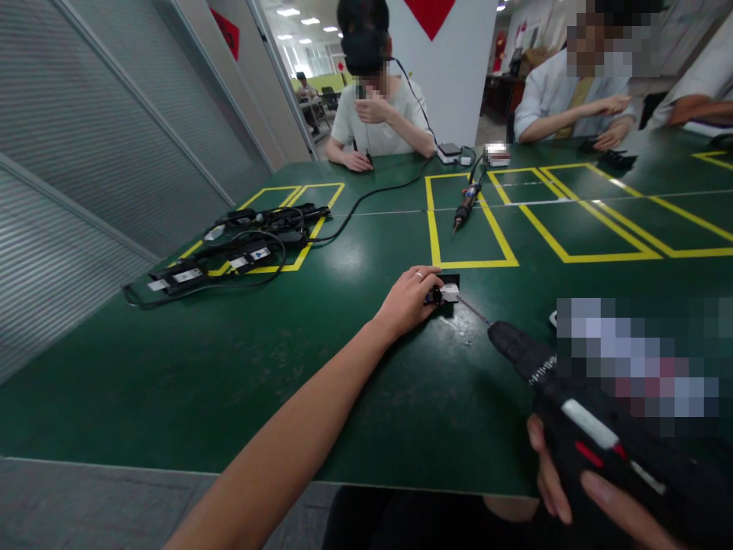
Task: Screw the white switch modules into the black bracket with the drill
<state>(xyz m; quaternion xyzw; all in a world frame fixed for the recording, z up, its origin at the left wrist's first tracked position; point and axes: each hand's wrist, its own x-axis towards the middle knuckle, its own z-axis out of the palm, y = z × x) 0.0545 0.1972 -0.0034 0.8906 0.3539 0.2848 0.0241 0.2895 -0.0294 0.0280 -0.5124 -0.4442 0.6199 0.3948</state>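
My left hand (408,296) rests on the green table, its fingers closed on a small black part with a white block (450,292) on its right side. A ring shows on one finger. At the lower right, my right hand (553,470) grips a black cordless drill (595,428) with red and white markings. From the drill's chuck a long thin bit (474,312) points up and left, and its tip reaches the white block. Whether the tip sits in a screw is too small to tell.
Black devices with cables (246,244) lie at the left. A slim electric screwdriver (467,205) lies inside a yellow-taped rectangle (435,229). White-and-grey boxes (452,153) stand farther back. Across the table (172,374) sit several people, one in a headset (366,53).
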